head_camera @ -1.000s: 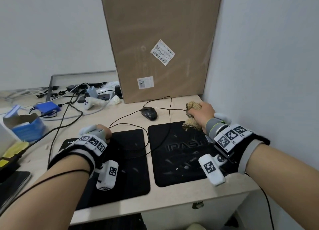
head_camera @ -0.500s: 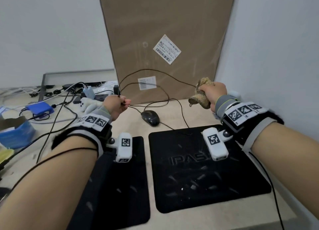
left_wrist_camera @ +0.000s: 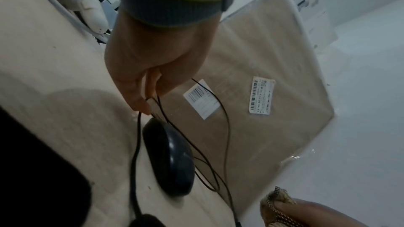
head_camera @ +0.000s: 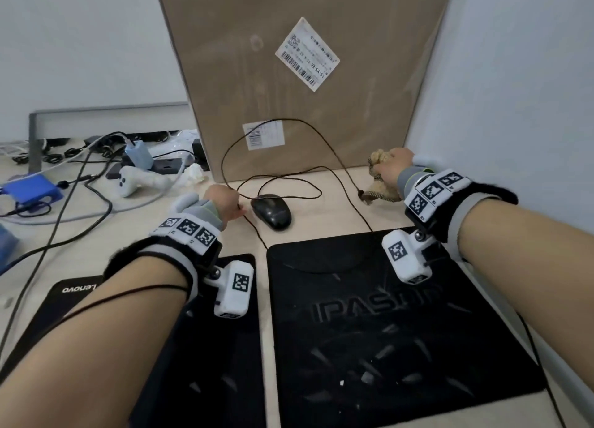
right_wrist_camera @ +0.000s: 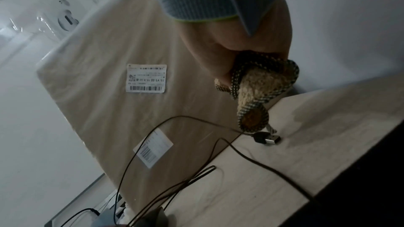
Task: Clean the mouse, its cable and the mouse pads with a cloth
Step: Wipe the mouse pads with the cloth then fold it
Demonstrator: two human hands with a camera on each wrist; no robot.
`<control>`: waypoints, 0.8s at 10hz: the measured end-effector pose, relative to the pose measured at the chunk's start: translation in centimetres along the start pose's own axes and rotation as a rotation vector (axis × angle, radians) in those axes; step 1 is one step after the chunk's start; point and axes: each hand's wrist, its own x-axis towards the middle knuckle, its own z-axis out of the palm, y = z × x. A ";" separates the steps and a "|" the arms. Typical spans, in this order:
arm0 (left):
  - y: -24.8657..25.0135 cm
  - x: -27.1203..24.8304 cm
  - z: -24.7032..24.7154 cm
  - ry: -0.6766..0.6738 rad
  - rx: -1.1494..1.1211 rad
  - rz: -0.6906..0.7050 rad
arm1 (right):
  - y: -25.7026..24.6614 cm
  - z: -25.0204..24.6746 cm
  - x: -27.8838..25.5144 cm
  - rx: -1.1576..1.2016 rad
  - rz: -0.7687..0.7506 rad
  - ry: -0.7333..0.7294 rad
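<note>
The black mouse [head_camera: 271, 210] [left_wrist_camera: 169, 158] lies on the desk behind two black mouse pads, a left one [head_camera: 205, 347] and a right one [head_camera: 385, 324]. My left hand [head_camera: 225, 202] [left_wrist_camera: 150, 75] pinches the thin black cable [head_camera: 289, 121] [left_wrist_camera: 227, 127] just left of the mouse. The cable arcs up in front of the cardboard and comes down by my right hand [head_camera: 390, 167] [right_wrist_camera: 218, 54]. That hand grips a bunched beige cloth [head_camera: 381, 190] [right_wrist_camera: 255, 89]. The cable's USB plug [right_wrist_camera: 267, 139] lies at the cloth's lower tip.
A tall cardboard package [head_camera: 305, 74] leans against the wall behind the mouse. The white wall [head_camera: 514, 90] is close on the right. Tangled cables [head_camera: 80, 177], a white controller [head_camera: 135, 178] and a blue box [head_camera: 29, 191] crowd the desk's left.
Both hands have come down from chest height toward the desk. The cable has gone from stretched between them to a slack high loop, with its plug end now by the cloth.
</note>
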 end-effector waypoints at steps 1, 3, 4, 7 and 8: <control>0.4 -1.7 -0.1 0.022 -0.492 -0.104 | -0.2 -0.7 -0.6 -0.096 -0.037 0.121; 0.0 -2.4 -0.5 -0.103 -0.198 -0.075 | -3.3 -0.6 -4.3 -0.136 -0.266 0.160; 0.0 -2.2 -1.0 -0.028 -0.171 0.004 | -5.7 0.8 -6.7 -0.213 -0.411 0.114; -0.7 -1.9 -1.3 -0.022 0.022 0.209 | -9.6 7.7 -8.5 -0.231 -0.628 -0.140; -1.4 -2.2 -0.5 -0.252 0.129 0.237 | -9.5 9.9 -8.7 -0.464 -0.644 -0.297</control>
